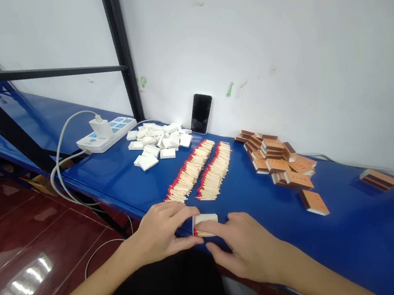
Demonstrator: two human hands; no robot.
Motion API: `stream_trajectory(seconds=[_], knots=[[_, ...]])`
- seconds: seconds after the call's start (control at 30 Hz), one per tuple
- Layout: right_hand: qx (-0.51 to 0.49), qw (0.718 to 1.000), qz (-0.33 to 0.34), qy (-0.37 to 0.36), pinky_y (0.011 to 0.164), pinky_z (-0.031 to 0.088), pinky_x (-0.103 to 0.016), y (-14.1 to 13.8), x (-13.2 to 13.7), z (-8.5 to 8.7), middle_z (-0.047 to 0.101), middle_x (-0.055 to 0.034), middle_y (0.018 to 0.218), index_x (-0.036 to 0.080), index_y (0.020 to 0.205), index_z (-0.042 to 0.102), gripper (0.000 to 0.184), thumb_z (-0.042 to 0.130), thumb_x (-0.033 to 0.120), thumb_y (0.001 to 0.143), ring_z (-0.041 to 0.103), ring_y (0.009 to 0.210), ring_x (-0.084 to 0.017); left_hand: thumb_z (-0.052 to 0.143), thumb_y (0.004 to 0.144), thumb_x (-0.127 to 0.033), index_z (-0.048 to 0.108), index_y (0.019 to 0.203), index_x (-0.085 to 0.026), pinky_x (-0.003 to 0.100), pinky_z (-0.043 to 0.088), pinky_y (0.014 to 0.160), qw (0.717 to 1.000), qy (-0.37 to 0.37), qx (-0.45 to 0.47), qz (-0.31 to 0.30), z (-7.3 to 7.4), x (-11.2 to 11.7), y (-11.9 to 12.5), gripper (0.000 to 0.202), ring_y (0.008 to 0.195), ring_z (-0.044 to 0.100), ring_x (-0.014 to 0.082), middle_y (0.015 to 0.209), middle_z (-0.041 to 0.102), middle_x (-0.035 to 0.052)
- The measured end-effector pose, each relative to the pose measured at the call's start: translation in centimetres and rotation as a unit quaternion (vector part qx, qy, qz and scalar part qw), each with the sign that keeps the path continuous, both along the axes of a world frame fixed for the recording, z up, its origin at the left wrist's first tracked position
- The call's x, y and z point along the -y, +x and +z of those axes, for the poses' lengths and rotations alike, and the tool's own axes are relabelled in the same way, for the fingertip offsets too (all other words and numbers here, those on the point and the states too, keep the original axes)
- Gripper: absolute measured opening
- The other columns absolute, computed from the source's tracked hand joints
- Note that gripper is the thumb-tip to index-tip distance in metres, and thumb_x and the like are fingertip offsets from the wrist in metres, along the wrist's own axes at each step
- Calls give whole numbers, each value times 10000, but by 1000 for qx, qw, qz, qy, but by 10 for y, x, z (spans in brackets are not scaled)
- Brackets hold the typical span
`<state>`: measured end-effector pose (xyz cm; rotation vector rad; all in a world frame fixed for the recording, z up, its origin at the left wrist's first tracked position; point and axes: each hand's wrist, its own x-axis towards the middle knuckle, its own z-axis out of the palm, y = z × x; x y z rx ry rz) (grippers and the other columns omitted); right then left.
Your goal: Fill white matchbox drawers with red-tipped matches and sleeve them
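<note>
Close to the table's front edge, my left hand (168, 226) grips a white matchbox tray (206, 216) by its left end, thumb below and fingers above. Some red-headed matches lie inside the tray along its near side. My right hand (242, 244) reaches in from the right, its index finger pressing into the tray and its thumb apart below. Just beyond the hands, two long rows of matches, a left row (191, 170) and a right row (214, 171), lie with red heads to the left.
White trays (162, 138) are heaped at the back left, beside a power strip (107, 134) with a plugged-in charger. Brown matchbox sleeves (274, 159) pile up at the back right. A phone (200, 113) leans on the wall. A black frame post (120, 37) rises at left.
</note>
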<state>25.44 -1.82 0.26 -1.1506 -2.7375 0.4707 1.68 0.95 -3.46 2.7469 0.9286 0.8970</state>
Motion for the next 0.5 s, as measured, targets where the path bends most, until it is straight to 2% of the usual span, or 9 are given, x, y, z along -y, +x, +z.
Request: stream_trajectory(seconds=[0.27, 0.5], knots=[[-22, 999, 19, -38, 657, 296, -272, -1, -4, 7, 661, 48, 773, 300, 1112, 614, 194, 489, 259, 969, 491, 589, -143, 581, 957, -555, 597, 1122, -207, 274, 420, 630, 1000, -1, -1, 1, 0, 0, 0, 386, 698, 641, 183, 829, 689, 16], [-85, 995, -28, -38, 609, 262, -260, 2, -7, -7, 512, 77, 580, 258, 1039, 603, 132, 504, 325, 984, 463, 541, -133, 583, 963, -535, 604, 1091, -206, 273, 415, 628, 1000, 0, 3, -5, 0, -1, 1, 354, 682, 632, 173, 814, 680, 6]])
